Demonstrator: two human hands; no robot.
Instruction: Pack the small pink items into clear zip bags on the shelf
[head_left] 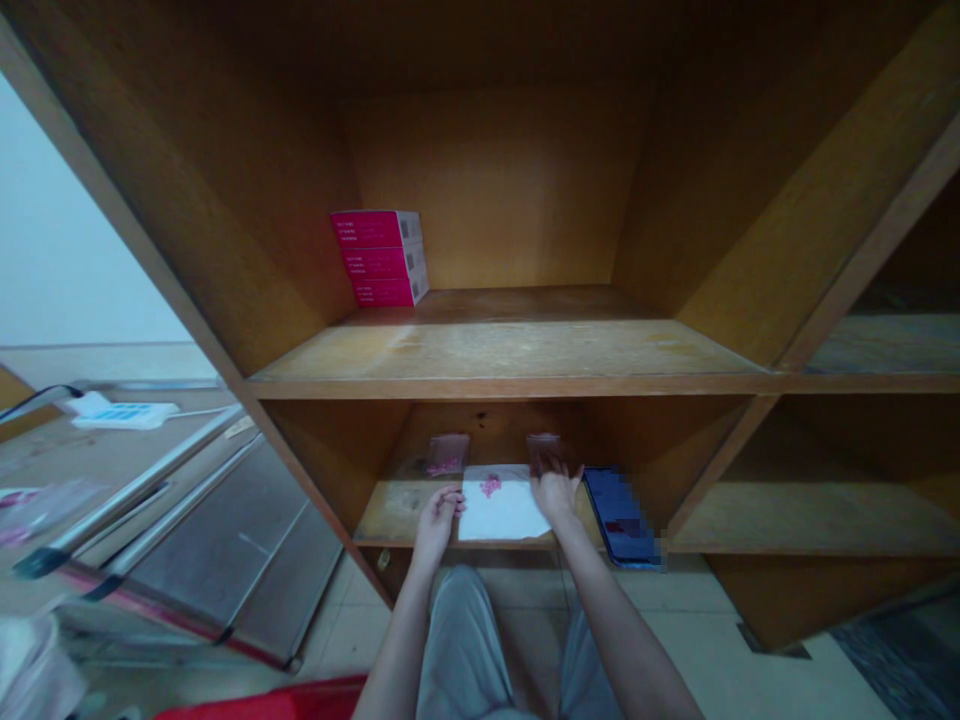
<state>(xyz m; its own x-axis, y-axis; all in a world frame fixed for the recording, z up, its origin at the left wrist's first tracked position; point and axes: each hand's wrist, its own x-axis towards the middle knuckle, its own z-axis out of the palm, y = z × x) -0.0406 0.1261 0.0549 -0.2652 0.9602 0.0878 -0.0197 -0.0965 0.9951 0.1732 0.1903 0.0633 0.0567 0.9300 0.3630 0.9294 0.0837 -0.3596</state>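
A flat white paper sheet (504, 512) lies on the wooden lower shelf (390, 515), its long axis left to right, with pink pieces (490, 485) near its far edge. The left hand (439, 507) curls at its left edge, grip unclear. The right hand (555, 490) is spread over its far right corner.

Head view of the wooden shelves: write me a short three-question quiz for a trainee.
1. True or false: three pink boxes are stacked on the upper shelf.
2. What lies on the white sheet? A) pink bits B) coins C) keys
3. Which hand is nearer the dark blue device?
Key: 1 true; 2 A; 3 the right hand.
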